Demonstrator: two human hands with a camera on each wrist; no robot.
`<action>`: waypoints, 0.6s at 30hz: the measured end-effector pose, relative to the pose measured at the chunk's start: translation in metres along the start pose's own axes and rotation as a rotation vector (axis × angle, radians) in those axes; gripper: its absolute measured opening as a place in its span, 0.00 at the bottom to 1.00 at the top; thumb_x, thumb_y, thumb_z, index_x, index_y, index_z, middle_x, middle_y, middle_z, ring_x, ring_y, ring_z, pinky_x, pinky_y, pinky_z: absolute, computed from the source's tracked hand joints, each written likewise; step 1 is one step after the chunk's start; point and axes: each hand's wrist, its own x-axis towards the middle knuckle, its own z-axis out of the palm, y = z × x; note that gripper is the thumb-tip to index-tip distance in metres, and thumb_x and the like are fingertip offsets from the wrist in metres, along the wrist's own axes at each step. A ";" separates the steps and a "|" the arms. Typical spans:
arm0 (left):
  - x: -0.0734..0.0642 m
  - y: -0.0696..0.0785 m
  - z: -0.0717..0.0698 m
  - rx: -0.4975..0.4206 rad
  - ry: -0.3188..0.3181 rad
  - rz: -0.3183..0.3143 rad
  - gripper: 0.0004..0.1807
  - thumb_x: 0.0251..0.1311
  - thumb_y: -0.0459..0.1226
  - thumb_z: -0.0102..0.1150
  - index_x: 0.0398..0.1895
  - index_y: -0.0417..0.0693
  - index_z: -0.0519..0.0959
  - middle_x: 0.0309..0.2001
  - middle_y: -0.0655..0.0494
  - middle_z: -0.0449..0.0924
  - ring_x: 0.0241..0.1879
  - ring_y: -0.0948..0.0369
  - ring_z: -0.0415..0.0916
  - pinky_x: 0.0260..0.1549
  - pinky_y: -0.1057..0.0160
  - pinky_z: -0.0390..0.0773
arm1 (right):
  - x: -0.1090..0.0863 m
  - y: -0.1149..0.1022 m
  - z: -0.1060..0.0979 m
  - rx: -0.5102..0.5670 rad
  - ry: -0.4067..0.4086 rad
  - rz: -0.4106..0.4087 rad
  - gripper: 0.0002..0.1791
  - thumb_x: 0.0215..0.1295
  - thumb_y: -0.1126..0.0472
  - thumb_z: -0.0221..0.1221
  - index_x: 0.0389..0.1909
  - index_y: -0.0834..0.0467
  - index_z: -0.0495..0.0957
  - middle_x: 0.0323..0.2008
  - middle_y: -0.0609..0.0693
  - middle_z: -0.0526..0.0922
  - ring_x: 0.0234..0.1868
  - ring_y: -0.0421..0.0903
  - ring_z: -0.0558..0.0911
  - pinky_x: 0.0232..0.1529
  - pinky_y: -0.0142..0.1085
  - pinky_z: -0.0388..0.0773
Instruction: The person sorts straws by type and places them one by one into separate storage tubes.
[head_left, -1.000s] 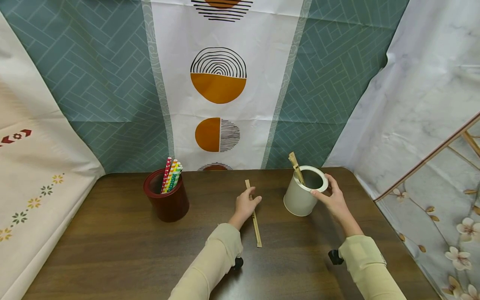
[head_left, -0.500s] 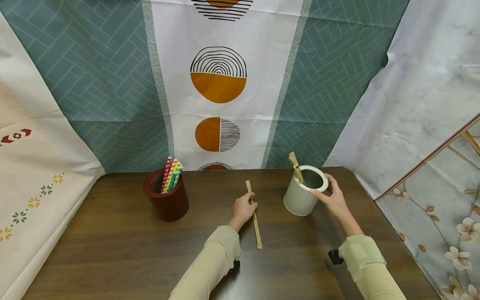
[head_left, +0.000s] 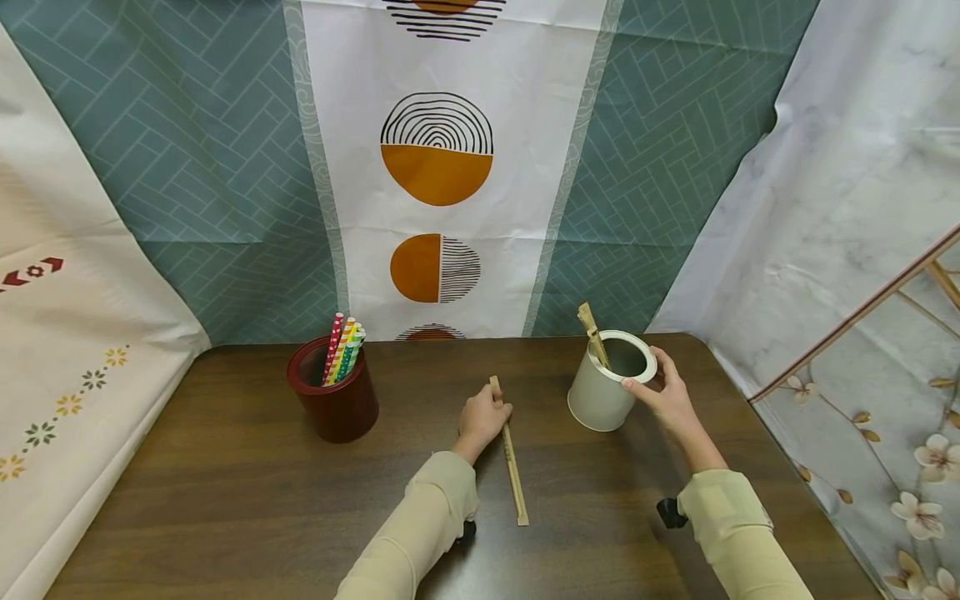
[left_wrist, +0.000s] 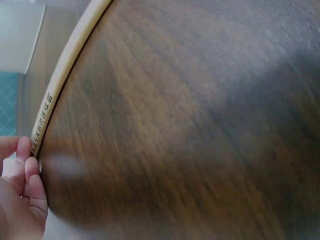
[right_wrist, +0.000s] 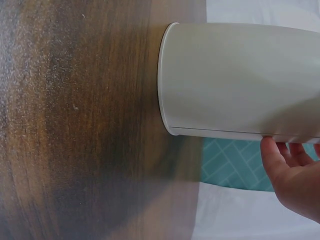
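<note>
A slim stick in tan paper wrapping (head_left: 512,467) slants across the table. My left hand (head_left: 480,419) pinches it near its far end. Dark printed characters run along the stick's wrapper (left_wrist: 42,120) in the left wrist view, where the fingertips (left_wrist: 31,165) meet it. To the right stands an off-white cylindrical canister (head_left: 600,398), open at the top. Tan paper-wrapped sticks (head_left: 592,335) lean out of it. My right hand (head_left: 667,400) grips its rim from the right. The right wrist view shows the thumb (right_wrist: 272,157) against the canister's side; the other fingers are partly hidden behind it.
A dark red round pot (head_left: 335,408) with several coloured, patterned paper straws (head_left: 343,354) stands at the left on the brown wooden table (head_left: 225,500). Patterned cloth hangs (head_left: 225,167) rise behind the table's back edge and at both sides.
My left hand has come down onto the wrapped stick and closed finger and thumb on it. The stick has slid slightly toward me. The right hand and the canister have stayed in place.
</note>
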 end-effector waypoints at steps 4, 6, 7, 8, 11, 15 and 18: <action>-0.001 0.000 -0.002 0.049 0.006 -0.025 0.14 0.51 0.45 0.59 0.39 0.49 0.74 0.31 0.53 0.80 0.25 0.56 0.74 0.18 0.61 0.68 | -0.001 -0.001 0.000 0.002 0.001 0.011 0.39 0.54 0.69 0.57 0.65 0.63 0.47 0.57 0.61 0.59 0.53 0.49 0.63 0.38 0.15 0.65; -0.003 -0.001 -0.003 0.067 0.008 -0.023 0.14 0.50 0.45 0.60 0.37 0.49 0.74 0.29 0.53 0.79 0.23 0.57 0.73 0.17 0.61 0.67 | -0.001 -0.001 0.000 -0.001 0.004 0.018 0.39 0.54 0.69 0.57 0.65 0.63 0.47 0.57 0.60 0.59 0.52 0.47 0.64 0.38 0.15 0.65; -0.003 -0.001 -0.003 0.073 0.011 -0.020 0.14 0.50 0.45 0.60 0.36 0.49 0.74 0.28 0.53 0.79 0.23 0.57 0.73 0.17 0.61 0.67 | 0.000 -0.001 0.000 -0.001 0.004 0.021 0.39 0.54 0.68 0.57 0.65 0.63 0.47 0.57 0.60 0.59 0.52 0.46 0.64 0.38 0.15 0.66; -0.004 -0.001 -0.004 0.080 0.014 -0.016 0.14 0.49 0.45 0.61 0.36 0.49 0.74 0.27 0.53 0.79 0.23 0.56 0.73 0.17 0.61 0.67 | 0.000 -0.001 0.000 -0.001 0.004 0.022 0.39 0.55 0.68 0.57 0.65 0.63 0.47 0.57 0.60 0.59 0.52 0.46 0.64 0.38 0.15 0.66; -0.005 -0.002 -0.004 0.092 0.021 -0.002 0.14 0.47 0.44 0.63 0.34 0.49 0.74 0.25 0.55 0.79 0.22 0.56 0.73 0.17 0.62 0.68 | 0.000 0.000 0.000 0.000 0.000 0.017 0.39 0.55 0.68 0.57 0.65 0.63 0.47 0.57 0.61 0.59 0.53 0.49 0.64 0.38 0.15 0.65; -0.004 -0.003 -0.005 0.083 0.026 0.006 0.14 0.45 0.43 0.65 0.34 0.49 0.75 0.25 0.58 0.80 0.24 0.57 0.75 0.18 0.62 0.69 | 0.001 0.001 0.000 0.022 -0.008 0.011 0.40 0.55 0.68 0.57 0.65 0.63 0.46 0.58 0.63 0.58 0.55 0.54 0.62 0.38 0.14 0.65; -0.003 -0.004 -0.006 0.073 0.029 0.002 0.15 0.44 0.42 0.65 0.35 0.48 0.75 0.26 0.59 0.81 0.25 0.58 0.76 0.19 0.63 0.70 | 0.001 0.003 0.000 0.037 -0.008 0.010 0.40 0.55 0.67 0.57 0.65 0.63 0.46 0.57 0.63 0.58 0.55 0.55 0.62 0.37 0.15 0.65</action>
